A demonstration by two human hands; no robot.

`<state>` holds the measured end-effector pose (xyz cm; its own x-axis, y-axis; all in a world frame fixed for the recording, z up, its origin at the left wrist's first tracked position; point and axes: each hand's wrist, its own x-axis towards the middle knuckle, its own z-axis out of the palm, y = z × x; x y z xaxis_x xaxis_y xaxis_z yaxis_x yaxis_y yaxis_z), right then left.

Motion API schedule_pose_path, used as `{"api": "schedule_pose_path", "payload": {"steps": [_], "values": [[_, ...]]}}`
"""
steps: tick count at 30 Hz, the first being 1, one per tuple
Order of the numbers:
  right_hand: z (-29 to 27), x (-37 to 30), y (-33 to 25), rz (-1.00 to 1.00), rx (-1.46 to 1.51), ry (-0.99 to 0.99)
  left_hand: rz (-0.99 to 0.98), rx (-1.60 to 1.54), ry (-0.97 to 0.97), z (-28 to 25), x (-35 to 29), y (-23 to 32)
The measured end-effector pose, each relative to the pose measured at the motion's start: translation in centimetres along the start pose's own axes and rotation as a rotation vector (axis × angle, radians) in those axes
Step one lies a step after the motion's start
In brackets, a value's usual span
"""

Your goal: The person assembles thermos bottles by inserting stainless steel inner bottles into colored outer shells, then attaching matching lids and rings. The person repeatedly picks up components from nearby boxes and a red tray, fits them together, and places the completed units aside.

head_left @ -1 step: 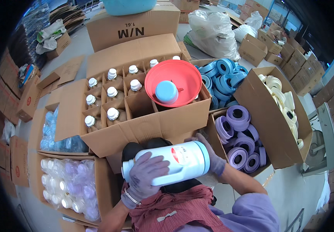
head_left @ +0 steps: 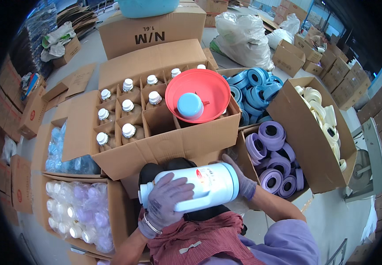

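A pale blue jug (head_left: 213,185) with a side handle and a red oval label lies sideways over my lap, its neck to the left and its wide base to the right. My left hand (head_left: 169,198), in a grey glove, grips it near the neck, across the handle side. The base end is held by my gloved right hand (head_left: 242,180), some fingers hidden behind it. Just ahead stands a divided carton (head_left: 169,145) of bottles with silver necks and white caps (head_left: 129,130). A red dish (head_left: 215,95) rests on its right part, holding a light blue cup-shaped piece (head_left: 190,106).
At right are cartons of purple ring-shaped parts (head_left: 272,134), blue ones (head_left: 257,95) and cream ones (head_left: 317,110). Bagged white and lilac caps (head_left: 80,212) fill a carton at left, below bagged blue pieces (head_left: 74,161). A large plastic sack (head_left: 244,39) stands behind.
The fingers of my right hand have shifted slightly at the jug's base end. The jug and my left hand look nearly unchanged.
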<state>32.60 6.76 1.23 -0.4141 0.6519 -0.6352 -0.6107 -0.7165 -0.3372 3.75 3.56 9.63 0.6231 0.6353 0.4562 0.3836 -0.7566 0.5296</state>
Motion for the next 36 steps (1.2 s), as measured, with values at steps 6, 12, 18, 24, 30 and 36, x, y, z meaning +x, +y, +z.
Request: {"api": "schedule_pose_path", "payload": {"steps": [6, 12, 18, 24, 30, 36], "values": [[0.1, 2.2, -0.3, -0.985, -0.931, -0.068, -0.983, -0.87, 0.216, 0.9, -1.9, -1.6], [-0.3, 1.3, -0.6, -0.167, -0.319, 0.087, -0.217, -0.256, 0.143, 1.1, -1.2, -3.3], [3.7, -1.1, -2.2, -0.724, -0.838, -0.234, -0.866, -0.712, 0.339, 1.7, -1.8, -1.8], [3.0, -1.2, -0.7, -0.126, -0.189, 0.197, -0.184, -0.209, 0.159, 0.6, 0.5, -3.5], [5.2, -3.0, -2.7, -0.789, -1.241, -0.419, -0.588, -0.439, 0.21, 0.6, -2.1, -2.7], [6.2, -0.9, 0.4, -0.315, -0.346, 0.045, -0.193, -0.107, 0.305, -0.1, -1.2, -3.3]]}}
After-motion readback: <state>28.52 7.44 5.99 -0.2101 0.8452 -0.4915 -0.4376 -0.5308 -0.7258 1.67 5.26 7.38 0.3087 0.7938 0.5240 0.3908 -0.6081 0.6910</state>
